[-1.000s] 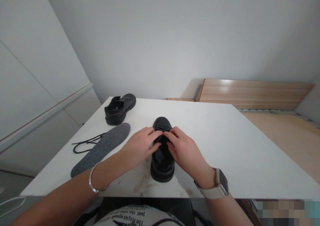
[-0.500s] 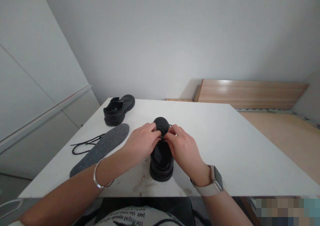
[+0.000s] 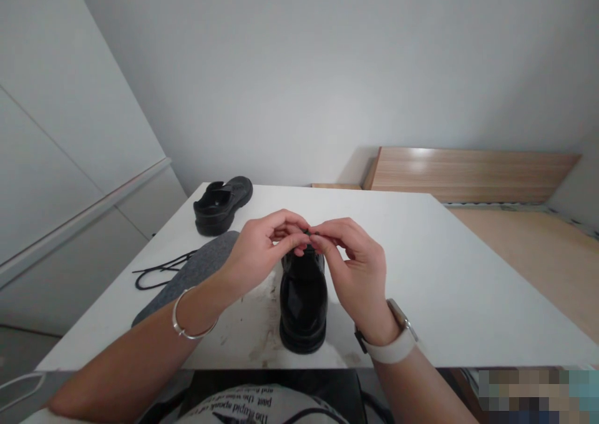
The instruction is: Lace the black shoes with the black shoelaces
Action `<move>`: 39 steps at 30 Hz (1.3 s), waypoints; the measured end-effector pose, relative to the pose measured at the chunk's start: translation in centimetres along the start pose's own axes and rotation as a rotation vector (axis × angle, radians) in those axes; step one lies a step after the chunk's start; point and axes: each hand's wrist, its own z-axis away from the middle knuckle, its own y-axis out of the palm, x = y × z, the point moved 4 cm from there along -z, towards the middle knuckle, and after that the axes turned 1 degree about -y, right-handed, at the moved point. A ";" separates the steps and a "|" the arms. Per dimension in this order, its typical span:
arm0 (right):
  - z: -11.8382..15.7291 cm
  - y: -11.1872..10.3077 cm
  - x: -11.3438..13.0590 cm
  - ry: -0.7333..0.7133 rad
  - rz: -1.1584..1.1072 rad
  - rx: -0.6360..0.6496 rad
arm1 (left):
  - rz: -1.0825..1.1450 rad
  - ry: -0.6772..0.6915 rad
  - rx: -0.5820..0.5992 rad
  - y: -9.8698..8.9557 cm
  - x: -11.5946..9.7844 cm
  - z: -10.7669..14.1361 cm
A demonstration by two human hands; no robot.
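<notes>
A black shoe stands on the white table in front of me, its heel toward me. My left hand and my right hand meet above its front part, thumbs and fingertips pinched together. Between the fingertips a small dark bit of shoelace shows; most of it is hidden by the fingers. The toe of the shoe is behind my hands. A bracelet circles my left wrist and a watch my right.
Left of my left arm lies a grey insole, partly covered by the arm, with a loose black shoelace beside it. A second black shoe rests at the table's far left. A wooden board stands beyond the table at right.
Both hands have risen off the shoe's laces and come together at the fingertips, pinching the lace. The shoe has shifted slightly toward me.
</notes>
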 end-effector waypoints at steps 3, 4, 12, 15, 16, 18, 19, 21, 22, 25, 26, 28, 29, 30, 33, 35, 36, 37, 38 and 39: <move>-0.3 0.0 -0.2 0.009 -0.011 0.001 | -0.010 0.007 0.063 0.3 0.0 -0.2; -0.4 -0.1 -0.3 0.021 -0.022 0.004 | -0.022 0.014 0.082 0.3 -0.1 -0.2; -0.2 -0.3 -1.0 0.110 -0.173 0.091 | 0.069 -0.090 0.219 1.0 0.6 0.0; 0.1 -0.2 -1.8 0.180 -0.193 0.128 | 0.152 -0.160 0.310 1.1 0.7 0.3; 0.2 -0.1 -2.2 0.219 -0.196 0.142 | 0.146 -0.161 0.333 1.0 0.5 0.3; 0.4 0.3 -2.9 0.291 -0.188 0.215 | 0.047 -0.102 0.350 0.7 -0.1 0.5; 0.6 0.5 -3.2 0.313 -0.173 0.275 | -0.036 -0.039 0.342 0.5 -0.5 0.5; 0.9 1.0 -3.5 0.331 -0.135 0.394 | -0.227 0.131 0.312 0.2 -1.4 0.8; 1.0 1.2 -3.7 0.339 -0.128 0.435 | -0.320 0.223 0.297 0.2 -1.8 1.0; 1.3 1.4 -4.1 0.393 -0.203 0.479 | -0.577 0.470 0.259 0.2 -2.4 1.7; 1.3 1.4 -4.2 0.419 -0.243 0.488 | -0.655 0.538 0.243 0.3 -2.4 1.9; 1.4 1.5 -4.5 0.470 -0.321 0.503 | -0.778 0.644 0.198 0.4 -2.3 2.2; 1.4 1.5 -4.6 0.493 -0.356 0.503 | -0.820 0.684 0.175 0.4 -2.3 2.3; 1.4 1.5 -4.7 0.513 -0.389 0.496 | -0.846 0.713 0.153 0.5 -2.2 2.4; 1.4 1.5 -5.0 0.567 -0.484 0.443 | -0.873 0.777 0.091 0.7 -2.2 2.5; 1.5 1.4 -5.2 0.599 -0.539 0.398 | -0.863 0.804 0.056 0.8 -2.1 2.6; 1.6 1.4 -5.2 0.612 -0.558 0.372 | -0.849 0.812 0.046 0.9 -2.1 2.6; 1.6 1.5 -5.3 0.620 -0.571 0.345 | -0.828 0.818 0.037 0.9 -2.0 2.7; 1.7 1.5 -5.2 0.624 -0.579 0.318 | -0.804 0.825 0.033 0.9 -1.9 2.7; 1.7 1.5 -5.2 0.626 -0.584 0.289 | -0.779 0.834 0.025 0.9 -1.8 2.7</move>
